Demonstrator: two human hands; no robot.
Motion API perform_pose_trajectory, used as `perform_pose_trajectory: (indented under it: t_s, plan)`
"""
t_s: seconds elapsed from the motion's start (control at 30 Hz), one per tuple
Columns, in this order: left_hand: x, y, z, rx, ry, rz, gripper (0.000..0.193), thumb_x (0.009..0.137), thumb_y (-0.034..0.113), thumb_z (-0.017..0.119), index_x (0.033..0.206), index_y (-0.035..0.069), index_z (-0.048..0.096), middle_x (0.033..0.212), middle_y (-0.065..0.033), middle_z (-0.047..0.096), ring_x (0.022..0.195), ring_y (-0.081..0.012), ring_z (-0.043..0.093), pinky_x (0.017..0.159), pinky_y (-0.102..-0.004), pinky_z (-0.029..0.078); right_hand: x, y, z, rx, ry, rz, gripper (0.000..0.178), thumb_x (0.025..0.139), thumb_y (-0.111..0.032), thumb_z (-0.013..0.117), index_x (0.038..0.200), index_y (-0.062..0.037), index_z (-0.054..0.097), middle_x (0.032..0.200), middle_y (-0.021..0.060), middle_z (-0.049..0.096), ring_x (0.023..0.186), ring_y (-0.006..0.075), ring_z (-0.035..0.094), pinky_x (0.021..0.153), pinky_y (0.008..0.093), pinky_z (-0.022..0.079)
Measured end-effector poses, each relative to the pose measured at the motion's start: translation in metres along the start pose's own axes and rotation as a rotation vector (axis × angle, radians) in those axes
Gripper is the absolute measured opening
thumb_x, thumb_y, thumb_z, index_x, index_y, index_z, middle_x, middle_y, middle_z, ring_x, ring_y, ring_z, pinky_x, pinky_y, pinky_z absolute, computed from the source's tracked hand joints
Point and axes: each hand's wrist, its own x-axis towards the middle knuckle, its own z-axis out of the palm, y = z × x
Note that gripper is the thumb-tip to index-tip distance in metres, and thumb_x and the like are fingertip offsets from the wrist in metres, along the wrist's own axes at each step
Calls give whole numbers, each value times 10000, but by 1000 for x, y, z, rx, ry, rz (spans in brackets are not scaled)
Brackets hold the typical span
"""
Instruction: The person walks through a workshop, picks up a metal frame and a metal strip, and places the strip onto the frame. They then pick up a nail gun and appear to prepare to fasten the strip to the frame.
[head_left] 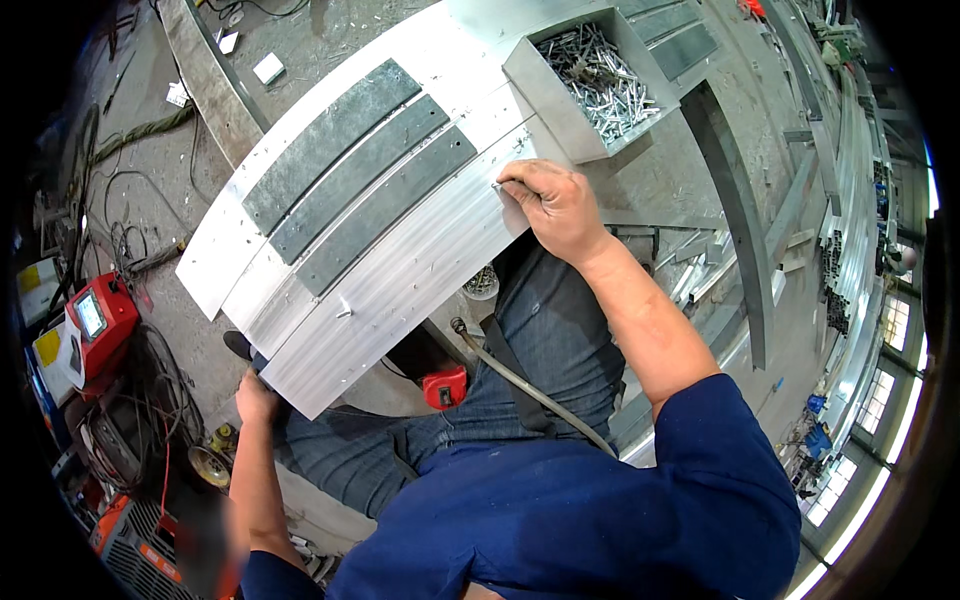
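Observation:
My right hand [555,210] is closed in a pinch above the right end of a pale ribbed metal panel [430,250], just below an open metal box. A small silvery rivet [497,185] shows at its fingertips. Down by the panel's lower left corner, my left hand [257,397] is next to something dark; the panel and the angle hide its fingers. Three grey metal strips [385,205] lie side by side across the panel. A few loose bits, including a small metal piece [344,308], are scattered on its surface.
The metal box [540,90] holds many loose rivets [600,85]. Between my legs are a red tape measure [444,388], a hose [530,390] and a small cup of fasteners [482,284]. A red machine [100,320] with cables stands left. A curved grey beam [735,220] rises right.

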Motion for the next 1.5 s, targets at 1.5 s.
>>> perform_pose_trajectory:
  t_s: [1.5]
  plan:
    - [5, -8, 6, 49, -17, -22, 449, 744, 303, 751, 1077, 41, 604, 1040, -251, 675, 993, -424, 645, 858, -489, 512, 3, -12, 1, 29, 63, 90, 87, 911, -85, 617, 964, -26, 651, 905, 136, 670, 856, 335, 645, 727, 370, 502]
